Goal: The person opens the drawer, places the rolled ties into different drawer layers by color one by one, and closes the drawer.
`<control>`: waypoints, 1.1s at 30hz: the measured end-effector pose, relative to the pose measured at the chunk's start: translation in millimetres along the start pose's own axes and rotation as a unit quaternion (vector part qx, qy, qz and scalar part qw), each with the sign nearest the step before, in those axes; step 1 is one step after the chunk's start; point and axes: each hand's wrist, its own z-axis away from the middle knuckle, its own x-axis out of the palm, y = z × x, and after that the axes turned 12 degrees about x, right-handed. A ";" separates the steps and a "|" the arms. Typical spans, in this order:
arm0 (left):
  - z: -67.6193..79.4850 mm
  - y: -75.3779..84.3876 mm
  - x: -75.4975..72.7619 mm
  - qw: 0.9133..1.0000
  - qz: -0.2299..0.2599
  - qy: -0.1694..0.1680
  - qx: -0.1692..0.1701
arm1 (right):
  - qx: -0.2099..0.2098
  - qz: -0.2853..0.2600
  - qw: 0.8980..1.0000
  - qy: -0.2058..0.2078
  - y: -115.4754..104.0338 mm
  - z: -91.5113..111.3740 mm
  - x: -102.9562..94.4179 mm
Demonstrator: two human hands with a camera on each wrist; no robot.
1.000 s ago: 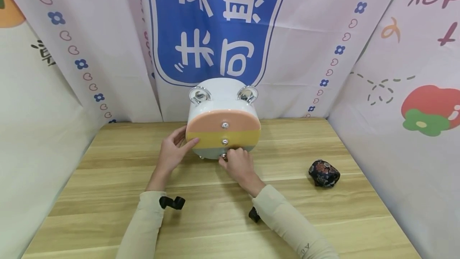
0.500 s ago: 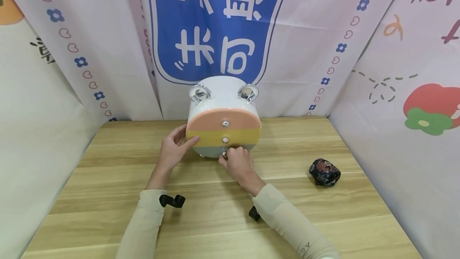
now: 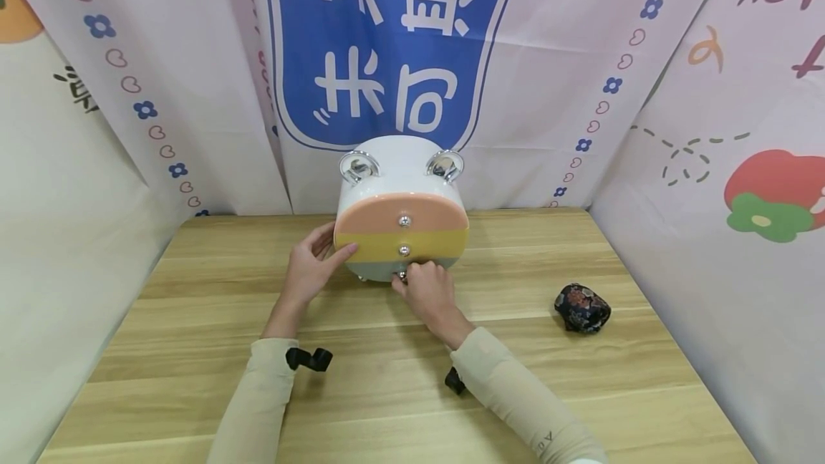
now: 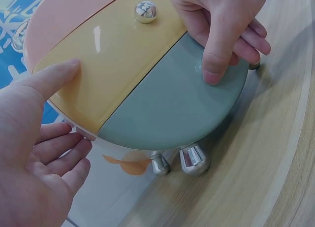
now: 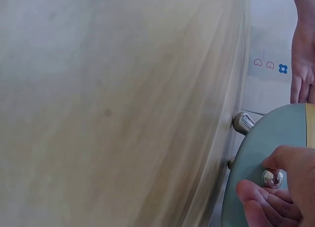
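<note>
A small white drawer cabinet [image 3: 401, 152] stands upright on chrome feet, its rounded front split into an orange, a yellow [image 4: 113, 45] and a grey-green drawer front [image 4: 152, 106]. Each front has a round silver knob. My left hand [image 3: 306, 274] holds the cabinet's left side, thumb on the yellow front and fingers along the side wall. At the bottom, my right hand [image 3: 432, 299] has thumb and fingers around the lowest drawer knob [image 5: 273, 178]. The green front looks flush with the yellow one. Part of that knob is hidden by the right hand in the head view.
A dark floral fabric bundle [image 3: 583, 308] lies on the wooden table [image 3: 387, 407], right of the cabinet. Printed white cloth [image 3: 528, 134] hangs behind the table and on both sides. Black camera mounts stick out from both wrists.
Both hands keep their places on the cabinet and knob. The head view has shifted very slightly; nothing else has visibly moved.
</note>
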 end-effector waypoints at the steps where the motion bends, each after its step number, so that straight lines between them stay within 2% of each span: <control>1: 0.0 -0.1 0.0 1.000 0.000 0.000 0.000 | 0.000 -0.001 1.000 0.001 -0.1 0.2 0.0; 18: -0.6 0.3 0.7 1.000 0.002 0.000 -0.005 | -0.003 0.000 1.000 0.010 1.6 5.7 0.5; 26: 0.3 0.9 0.4 1.000 0.005 0.002 -0.013 | -0.016 -0.009 1.000 0.022 1.3 8.7 0.0; 33: -0.1 2.5 0.8 1.000 0.016 0.003 -0.014 | -0.027 0.005 0.999 0.018 1.7 11.2 -2.5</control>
